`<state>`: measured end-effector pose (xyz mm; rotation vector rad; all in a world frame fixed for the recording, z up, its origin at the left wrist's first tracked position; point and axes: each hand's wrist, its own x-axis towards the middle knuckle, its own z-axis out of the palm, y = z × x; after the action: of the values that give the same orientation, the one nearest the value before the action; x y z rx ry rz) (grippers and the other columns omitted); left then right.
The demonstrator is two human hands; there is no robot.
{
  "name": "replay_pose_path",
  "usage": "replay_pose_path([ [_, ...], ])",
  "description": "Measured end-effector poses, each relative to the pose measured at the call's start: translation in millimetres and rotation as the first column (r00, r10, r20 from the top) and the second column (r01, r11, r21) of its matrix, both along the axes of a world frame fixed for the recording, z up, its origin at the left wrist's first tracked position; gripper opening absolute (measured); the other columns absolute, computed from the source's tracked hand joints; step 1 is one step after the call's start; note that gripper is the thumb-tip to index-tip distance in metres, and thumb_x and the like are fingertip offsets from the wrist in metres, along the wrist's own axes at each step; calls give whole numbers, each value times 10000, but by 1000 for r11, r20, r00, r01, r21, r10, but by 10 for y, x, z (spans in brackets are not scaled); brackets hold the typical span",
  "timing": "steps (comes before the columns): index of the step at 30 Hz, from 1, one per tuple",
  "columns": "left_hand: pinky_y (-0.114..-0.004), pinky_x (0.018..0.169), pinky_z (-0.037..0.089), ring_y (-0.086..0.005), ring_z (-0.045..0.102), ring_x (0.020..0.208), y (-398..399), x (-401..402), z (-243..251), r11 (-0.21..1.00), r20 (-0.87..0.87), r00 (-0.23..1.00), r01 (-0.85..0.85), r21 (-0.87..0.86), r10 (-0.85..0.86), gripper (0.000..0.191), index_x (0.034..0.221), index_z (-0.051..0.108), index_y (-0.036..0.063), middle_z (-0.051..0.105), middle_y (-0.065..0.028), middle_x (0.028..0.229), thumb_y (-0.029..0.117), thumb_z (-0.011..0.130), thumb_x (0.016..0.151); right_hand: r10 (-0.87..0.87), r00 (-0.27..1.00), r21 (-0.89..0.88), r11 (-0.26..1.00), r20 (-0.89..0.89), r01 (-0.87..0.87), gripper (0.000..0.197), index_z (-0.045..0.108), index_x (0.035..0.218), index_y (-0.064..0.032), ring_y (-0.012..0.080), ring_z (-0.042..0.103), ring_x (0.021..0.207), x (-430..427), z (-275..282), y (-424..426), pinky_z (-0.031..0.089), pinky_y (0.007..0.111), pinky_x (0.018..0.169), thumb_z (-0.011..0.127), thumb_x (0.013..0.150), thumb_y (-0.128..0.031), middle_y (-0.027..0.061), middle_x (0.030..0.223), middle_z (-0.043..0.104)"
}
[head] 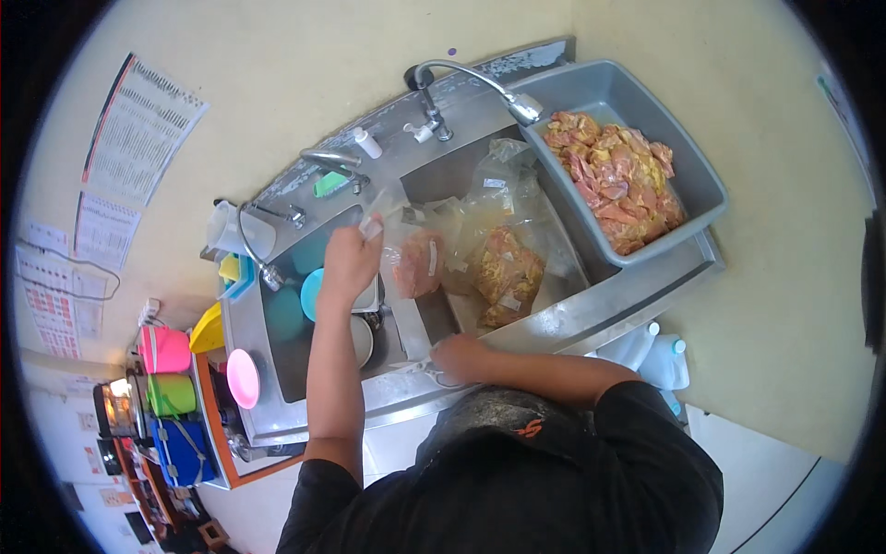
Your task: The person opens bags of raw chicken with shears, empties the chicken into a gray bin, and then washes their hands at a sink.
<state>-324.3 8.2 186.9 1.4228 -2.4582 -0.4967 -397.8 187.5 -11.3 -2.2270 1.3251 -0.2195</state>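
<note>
My left hand [351, 260] grips the gathered top of a clear plastic bag. Pinkish raw meat [417, 264] hangs inside that bag, over the divider between the two sink basins. By the sink's front edge, my right hand [462, 356] is blurred and closed around a pair of scissors [435, 374], whose blades point left. A second clear bag of yellowish marinated meat [509, 277] lies in the right basin. Above it is a crumpled clear bag [502, 176] bearing a small label.
A grey plastic tub [699, 173] of raw meat pieces sits across the sink's right end. The left basin holds bowls, including a turquoise bowl [311, 294]. Flexible faucets [477, 73] arch over the sink. A pink bowl [243, 379] stands on the left ledge.
</note>
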Motion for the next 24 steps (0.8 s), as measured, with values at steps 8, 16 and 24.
replay_pose_path([
  [8, -322, 511, 379, -101, 463, 541, 277, -343, 678, 980, -430, 894, 179, 82, -128, 422, 695, 591, 1, 516, -9, 559, 292, 542, 997, -844, -319, 732, 533, 430, -423, 788, 488, 1273, 62, 397, 594, 1113, -730, -172, -221, 482, 548, 941, 562, 868, -610, 265, 1159, 587],
  [16, -246, 532, 351, -56, 451, 586, 458, -949, 1469, 954, -813, 526, 277, -113, -249, 237, 723, 574, 90, 502, 28, 640, 218, 738, 836, -673, -648, 569, 707, 357, -420, 1108, 435, 1325, 82, 406, 492, 1264, -1634, 532, -655, 403, 553, 1064, 416, 764, -873, 294, 1384, 442],
  [24, -238, 538, 348, -57, 460, 593, 424, -1479, 1729, 913, -839, 515, 403, 57, -175, 238, 684, 580, 103, 521, 58, 653, 197, 702, 865, -283, -731, 542, 829, 621, 140, 464, 488, 1324, -73, 268, 570, 1176, -2837, 1520, -500, 468, 486, 996, 531, 992, -394, 104, 1294, 574],
])
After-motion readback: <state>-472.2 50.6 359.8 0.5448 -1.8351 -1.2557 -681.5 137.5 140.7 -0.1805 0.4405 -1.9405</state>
